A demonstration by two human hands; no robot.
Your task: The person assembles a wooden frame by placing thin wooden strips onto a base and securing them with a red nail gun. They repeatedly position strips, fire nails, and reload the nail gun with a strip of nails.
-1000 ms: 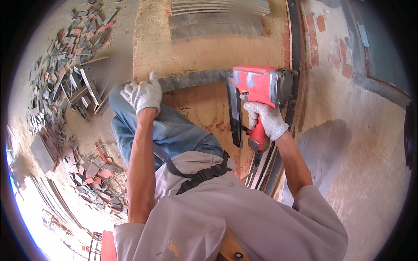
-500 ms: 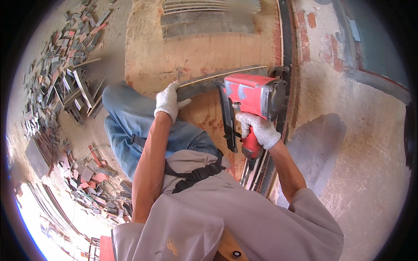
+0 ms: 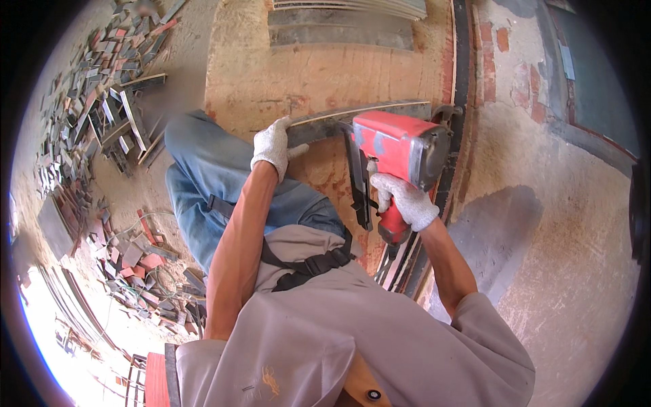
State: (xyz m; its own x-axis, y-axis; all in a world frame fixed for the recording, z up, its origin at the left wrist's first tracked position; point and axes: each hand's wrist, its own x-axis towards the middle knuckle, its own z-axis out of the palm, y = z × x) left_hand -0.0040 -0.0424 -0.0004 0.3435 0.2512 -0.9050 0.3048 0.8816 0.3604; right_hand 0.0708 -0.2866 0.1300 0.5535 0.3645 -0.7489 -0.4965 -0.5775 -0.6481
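My right hand (image 3: 405, 203), in a pale knitted glove, is wrapped round the grip of a red nail gun (image 3: 388, 139). The gun has a dark magazine (image 3: 358, 180) hanging along its left side, and its nose is over a long dark wooden strip (image 3: 324, 127). My left hand (image 3: 272, 148), gloved alike, closes on the left end of that strip, thumb on the near side. The strip, with a pale upper edge, lies slanted across the work board (image 3: 271, 81), its right end near the dark rail (image 3: 464, 81). The gun partly hides the strip.
A stack of dark strips (image 3: 339, 30) lies at the board's far end. Many wood offcuts (image 3: 146, 254) litter the floor to my left, with upright boards (image 3: 132, 115) among them. On the right is a plastered surface with exposed bricks (image 3: 487, 54). My bent leg (image 3: 210, 152) borders the board.
The view has shifted slightly, so the board and strip appear farther right. Both hands keep their holds on the strip and the nail gun.
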